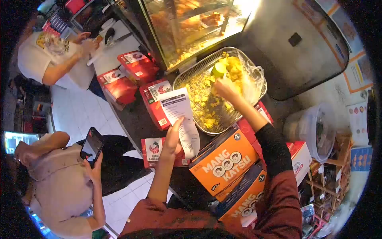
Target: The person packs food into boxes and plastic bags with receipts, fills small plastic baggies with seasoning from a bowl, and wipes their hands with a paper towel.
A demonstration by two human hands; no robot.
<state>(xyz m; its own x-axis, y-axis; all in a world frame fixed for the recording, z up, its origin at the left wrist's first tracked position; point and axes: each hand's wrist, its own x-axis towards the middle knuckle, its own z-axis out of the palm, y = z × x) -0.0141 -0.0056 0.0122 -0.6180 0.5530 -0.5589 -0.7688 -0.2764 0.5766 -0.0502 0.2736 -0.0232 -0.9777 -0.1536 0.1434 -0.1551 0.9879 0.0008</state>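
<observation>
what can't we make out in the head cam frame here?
- Receipt print: head view, too small to read.
- Right hand fingers: head view, washed out by glare over the yellow food; what they grip is unclear.
- Wire tray far side: covered by a clear plastic bag.
- Left hand palm: turned away behind the receipt.
- Display case contents: blurred by reflections.
- Phone screen: dark, unreadable.

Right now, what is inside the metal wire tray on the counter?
The wire tray holds yellow fried pieces, and the right hand reaches into them. A clear plastic bag covers the far corner, so what lies under it cannot be seen.
</observation>
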